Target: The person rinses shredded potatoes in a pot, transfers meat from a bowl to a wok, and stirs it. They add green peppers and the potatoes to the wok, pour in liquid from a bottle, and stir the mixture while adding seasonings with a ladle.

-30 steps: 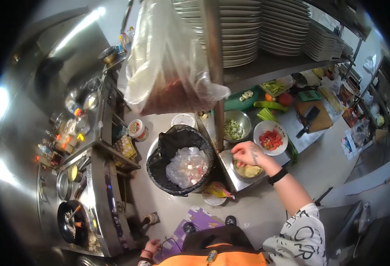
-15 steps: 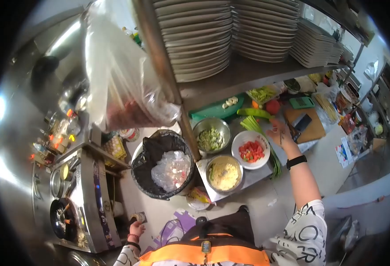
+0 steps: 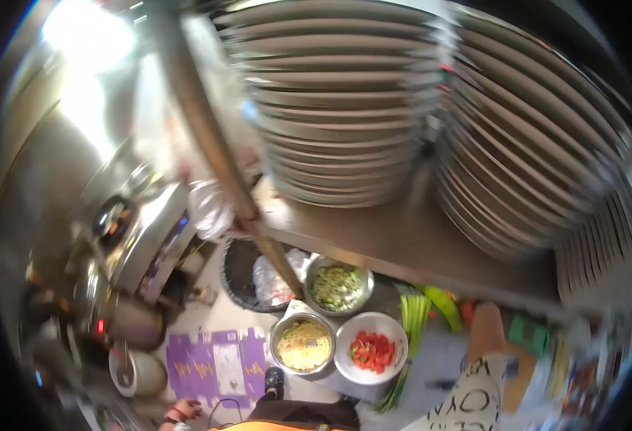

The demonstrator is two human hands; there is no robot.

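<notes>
My left hand (image 3: 185, 409) hangs low at the bottom left, above the floor beside flattened purple cardboard (image 3: 215, 366). Its fingers look loose and apart, with nothing in them. My right forearm (image 3: 484, 334) reaches forward over the counter, and the hand is hidden below the shelf edge. Near that arm lie a bunch of green stalks (image 3: 414, 323), a long green pepper (image 3: 443, 309) and a green container (image 3: 529, 335). To its left stand a white bowl of chopped red pieces (image 3: 371, 350), a metal bowl of yellow crumbly food (image 3: 303, 345) and a metal bowl of chopped greens (image 3: 336, 289).
Tall stacks of plates (image 3: 337, 115) fill the shelf (image 3: 387, 233) close ahead. A metal post (image 3: 212, 129) stands left of them. Below is a black-lined bin (image 3: 238, 276). At left are a stove with a wok (image 3: 113, 219) and a white bucket (image 3: 138, 373).
My view has moved closer to the plate shelf and tilted. My right hand has passed out of sight under the shelf edge. The left hand appears lower in the view.
</notes>
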